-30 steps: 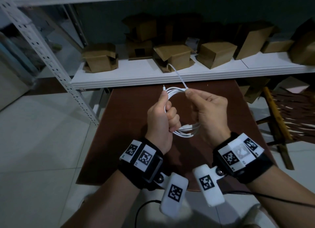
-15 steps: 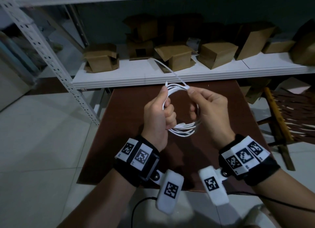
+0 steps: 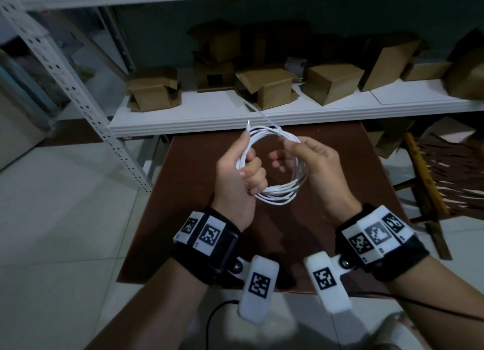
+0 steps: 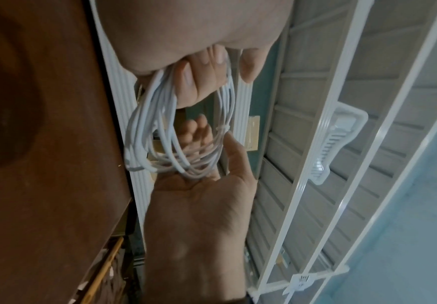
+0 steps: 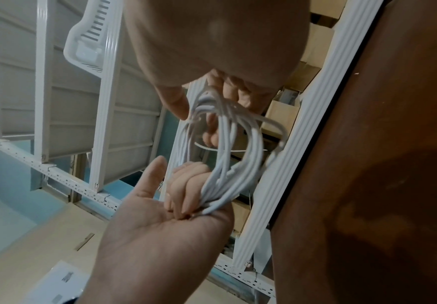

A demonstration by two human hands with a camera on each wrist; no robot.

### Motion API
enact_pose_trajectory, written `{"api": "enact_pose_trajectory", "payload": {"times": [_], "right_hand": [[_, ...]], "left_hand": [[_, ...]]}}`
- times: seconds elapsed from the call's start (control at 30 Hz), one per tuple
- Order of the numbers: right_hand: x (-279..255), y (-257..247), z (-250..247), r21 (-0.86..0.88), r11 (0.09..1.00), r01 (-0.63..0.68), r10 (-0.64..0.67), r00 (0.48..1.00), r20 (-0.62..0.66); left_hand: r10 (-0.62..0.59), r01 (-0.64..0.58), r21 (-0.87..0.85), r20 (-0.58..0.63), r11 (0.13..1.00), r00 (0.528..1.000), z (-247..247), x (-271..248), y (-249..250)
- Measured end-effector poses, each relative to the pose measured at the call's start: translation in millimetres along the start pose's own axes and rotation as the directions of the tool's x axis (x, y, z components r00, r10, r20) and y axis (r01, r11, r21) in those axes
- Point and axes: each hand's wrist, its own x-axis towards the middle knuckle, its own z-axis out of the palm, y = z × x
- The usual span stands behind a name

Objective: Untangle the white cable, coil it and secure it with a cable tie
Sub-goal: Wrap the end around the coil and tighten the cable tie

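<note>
The white cable (image 3: 277,192) is wound into a round coil held in the air above the brown table (image 3: 199,245). My left hand (image 3: 248,166) grips the coil's left side with curled fingers, its thumb lying up along the strands. My right hand (image 3: 290,150) pinches the coil's upper right, where a white cable tie (image 3: 262,115) wraps the strands. The tie's tail sticks up and to the left. The left wrist view shows the tie's head (image 4: 222,128) on the coil (image 4: 144,131) beside my right thumb. One connector tip (image 3: 248,124) pokes up above my left thumb.
A white shelf (image 3: 209,119) runs just beyond the table, carrying several cardboard boxes (image 3: 154,90). Its perforated metal upright (image 3: 78,95) slants down at the left. A wooden slatted chair (image 3: 445,171) stands to the right. The floor is pale tile.
My hands have drawn apart and the coil has opened into a rounder loop. My right hand has shifted right along the top of the coil. The tie's tail now leans further left.
</note>
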Motion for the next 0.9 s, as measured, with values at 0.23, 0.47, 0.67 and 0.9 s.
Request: {"api": "enact_pose_trajectory", "payload": {"times": [0.23, 0.47, 0.67, 0.9], "right_hand": [[2.0, 15.1, -1.1, -0.223, 0.963, -0.149, 0.163, 0.985, 0.047], [8.7, 24.9, -9.1, -0.358, 0.928, -0.105, 0.117, 0.993, 0.012], [13.4, 27.2, -14.8, -0.465, 0.876, -0.127, 0.130, 0.991, -0.025], [5.4, 15.7, -7.0, -0.271, 0.899, -0.344, 0.349, 0.937, -0.031]], "left_hand": [[0.018, -0.020, -0.029, -0.091, 0.999, 0.996, -2.2, 5.2, -0.8], [0.054, -0.048, 0.073, -0.084, 0.996, 0.995, -4.5, 10.2, -11.0], [0.041, -0.039, 0.036, -0.070, 0.999, 0.997, -2.5, 8.9, -16.6], [0.053, -0.059, -0.085, -0.064, 0.995, 0.997, -1.6, 11.5, -13.1]]}}
